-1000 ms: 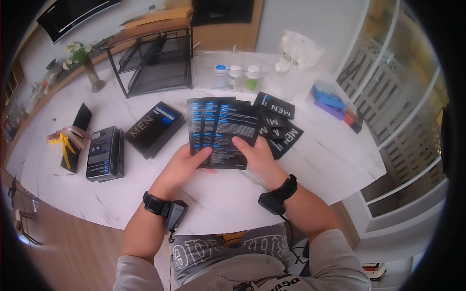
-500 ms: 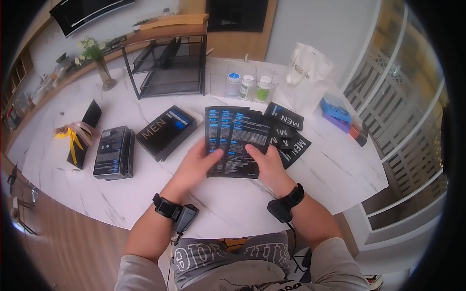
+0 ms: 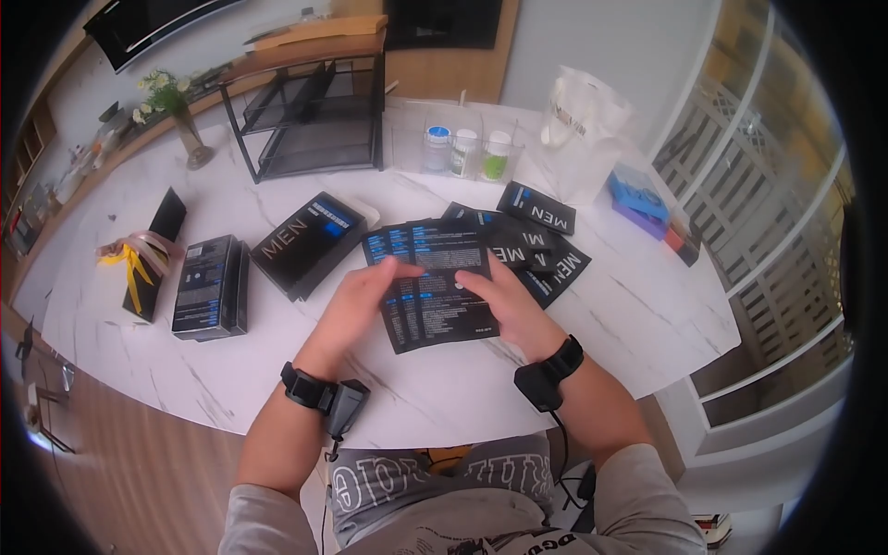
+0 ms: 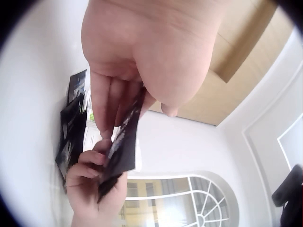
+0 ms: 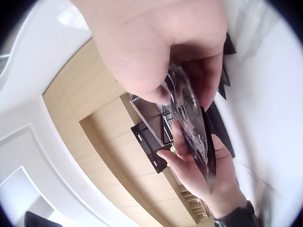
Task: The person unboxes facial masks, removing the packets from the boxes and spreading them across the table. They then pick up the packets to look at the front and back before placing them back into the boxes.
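Note:
Several flat black sachets [image 3: 449, 310], printed with small white text and blue marks, are held overlapping between my two hands above the table. My left hand [image 3: 363, 294] grips their left side, its thumb lying across the front and its fingers behind. On the right edge, my right hand [image 3: 520, 310] pinches them with the thumb on the printed face. Both wrist views show the sachets [image 4: 124, 146] nearly edge-on, with fingers behind them. Just beyond lies a loose pile of black sachets [image 3: 546, 211] marked MEN, partly hidden by the held ones.
Left of my hands lie a black MEN box [image 3: 310, 242], upright black boxes [image 3: 208, 287] and a ribbon-tied black box [image 3: 153, 254]. Behind stand a mesh desk rack [image 3: 314, 120], a clear organizer with bottles [image 3: 462, 153] and a white bag [image 3: 583, 129]. Blue and purple boxes [image 3: 640, 199] sit right.
The held sachets have tilted and come lower and nearer me, uncovering more of the pile behind. My left hand has shifted up their left side, its thumb reaching further across the front.

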Demonstrator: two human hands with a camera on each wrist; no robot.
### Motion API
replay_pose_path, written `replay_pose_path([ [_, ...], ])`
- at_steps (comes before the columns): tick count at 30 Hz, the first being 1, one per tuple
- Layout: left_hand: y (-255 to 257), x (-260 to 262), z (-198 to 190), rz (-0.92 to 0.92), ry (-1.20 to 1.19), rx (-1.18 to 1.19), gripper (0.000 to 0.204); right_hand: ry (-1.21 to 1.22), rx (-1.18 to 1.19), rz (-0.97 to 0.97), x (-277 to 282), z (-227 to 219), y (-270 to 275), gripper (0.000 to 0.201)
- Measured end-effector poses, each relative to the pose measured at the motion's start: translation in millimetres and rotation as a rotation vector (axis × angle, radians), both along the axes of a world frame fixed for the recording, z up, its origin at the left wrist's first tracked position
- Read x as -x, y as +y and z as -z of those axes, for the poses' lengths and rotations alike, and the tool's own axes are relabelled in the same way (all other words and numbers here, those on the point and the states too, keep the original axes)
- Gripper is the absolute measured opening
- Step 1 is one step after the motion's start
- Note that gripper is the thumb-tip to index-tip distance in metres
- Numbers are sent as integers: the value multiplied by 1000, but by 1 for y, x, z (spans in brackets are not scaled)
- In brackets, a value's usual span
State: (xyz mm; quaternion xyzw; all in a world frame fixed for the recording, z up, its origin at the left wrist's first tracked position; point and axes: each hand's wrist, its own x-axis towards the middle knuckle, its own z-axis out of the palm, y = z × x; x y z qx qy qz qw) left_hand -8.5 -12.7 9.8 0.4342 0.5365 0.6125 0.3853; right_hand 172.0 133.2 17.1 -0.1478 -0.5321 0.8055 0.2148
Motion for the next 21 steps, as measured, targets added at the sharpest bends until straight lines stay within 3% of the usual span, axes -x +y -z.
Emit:
replay_pose_path([
  [2,0,0,-5,-33,-220,31,57,70,59,135,2,-11,-11,52],
  [5,1,0,-10,-83,-392,57,60,120,32,-15,-2,-4,0,59],
  [6,0,1,-10,-84,-411,70,60,98,-74,18,-1,-5,-2,45],
  [9,0,2,-11,-95,-441,96,61,9,2,-224,-5,7,17,33],
  [12,-1,0,-14,-84,-491,100,62,21,-205,-135,-5,3,12,36],
  [14,-1,0,-15,-71,-520,97,62,15,-165,-143,-5,2,13,39],
  [16,-1,0,-14,-60,-531,93,62,10,110,-182,-4,2,15,42],
  [21,-1,0,-15,-67,-521,102,63,21,122,-192,-4,6,17,43],
])
